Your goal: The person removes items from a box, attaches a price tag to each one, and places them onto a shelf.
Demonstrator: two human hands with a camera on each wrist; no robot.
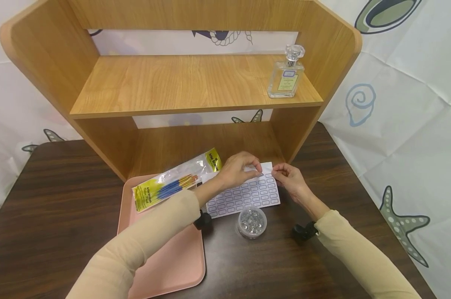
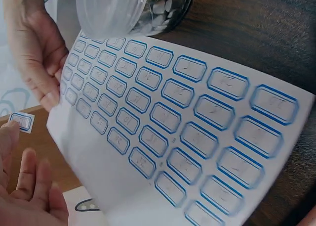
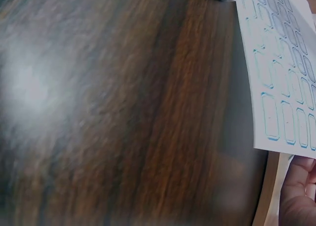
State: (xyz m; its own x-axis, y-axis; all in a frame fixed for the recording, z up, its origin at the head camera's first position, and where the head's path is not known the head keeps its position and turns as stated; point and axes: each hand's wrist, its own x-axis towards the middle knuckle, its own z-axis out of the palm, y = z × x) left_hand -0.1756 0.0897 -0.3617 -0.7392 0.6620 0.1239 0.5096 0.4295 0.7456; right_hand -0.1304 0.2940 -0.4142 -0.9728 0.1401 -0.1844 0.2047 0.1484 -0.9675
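My left hand [image 1: 237,169] is over the upper part of a white sticker sheet [image 1: 247,195] printed with rows of blue-bordered labels. In the left wrist view, a single small label [image 2: 22,121] is stuck at the fingertip and thumb of that hand [image 2: 24,181], apart from the sheet. My right hand [image 1: 290,179] pinches the sheet's right edge near its top corner; the right wrist view shows that hand [image 3: 298,191] at the sheet's end. A clear round tub [image 1: 252,223] of small shiny pieces stands just in front of the sheet.
A pink tray [image 1: 176,265] lies to the left, bearing a packet of artist brushes [image 1: 176,178]. Behind stands a wooden shelf [image 1: 180,83], with a glass perfume bottle [image 1: 286,77] carrying a small label on its upper board. Dark wooden table [image 1: 53,207] underneath.
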